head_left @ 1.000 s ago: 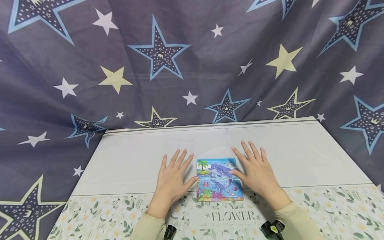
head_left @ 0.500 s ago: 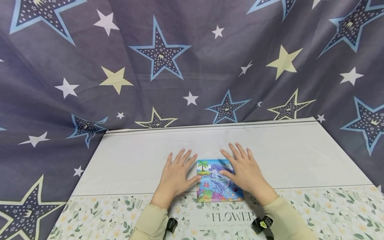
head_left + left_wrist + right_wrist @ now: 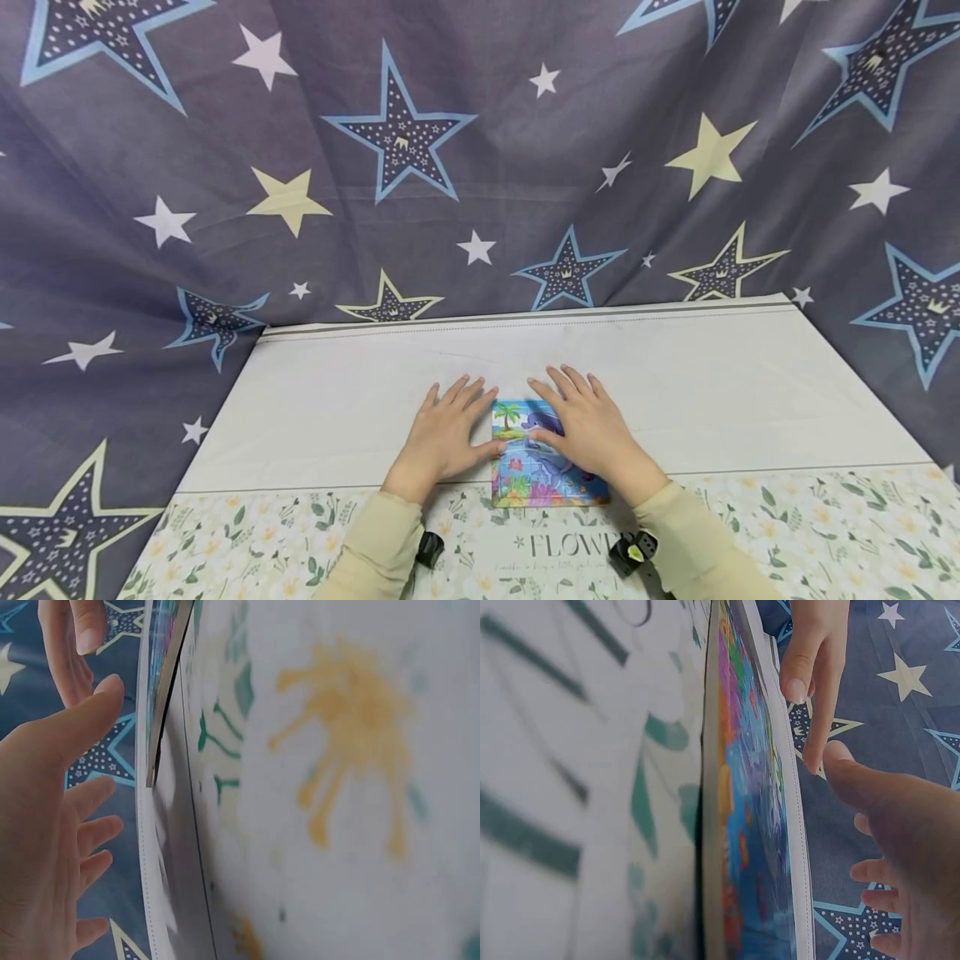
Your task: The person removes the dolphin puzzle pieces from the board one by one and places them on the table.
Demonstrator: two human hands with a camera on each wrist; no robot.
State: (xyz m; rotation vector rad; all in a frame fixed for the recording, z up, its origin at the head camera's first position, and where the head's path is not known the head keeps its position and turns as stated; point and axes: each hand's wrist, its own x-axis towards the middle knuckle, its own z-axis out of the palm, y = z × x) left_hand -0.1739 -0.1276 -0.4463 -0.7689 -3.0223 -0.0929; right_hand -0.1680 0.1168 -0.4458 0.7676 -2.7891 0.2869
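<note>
A square dolphin jigsaw puzzle (image 3: 529,482) with a palm tree and sea plants lies flat on the table. My left hand (image 3: 441,437), fingers spread, is beside its left edge, the thumb overlapping that edge in the head view. Over the puzzle's right part hovers my right hand (image 3: 588,429), its fingers also spread and its palm and thumb hiding some of the dolphin. The right wrist view shows the puzzle's thin side and glossy face (image 3: 746,817), with the right thumb (image 3: 855,776) raised off it. Neither hand holds anything.
The table has a white back part (image 3: 337,400) and a flower-print front part (image 3: 262,542) lettered "FLOWER". A dark star-patterned curtain (image 3: 480,158) hangs behind and at the sides. Black camera straps (image 3: 633,552) sit at the wrists.
My right hand has moved left, from the puzzle's right edge to over the picture. The left hand has shifted slightly right toward the puzzle, which stays in place.
</note>
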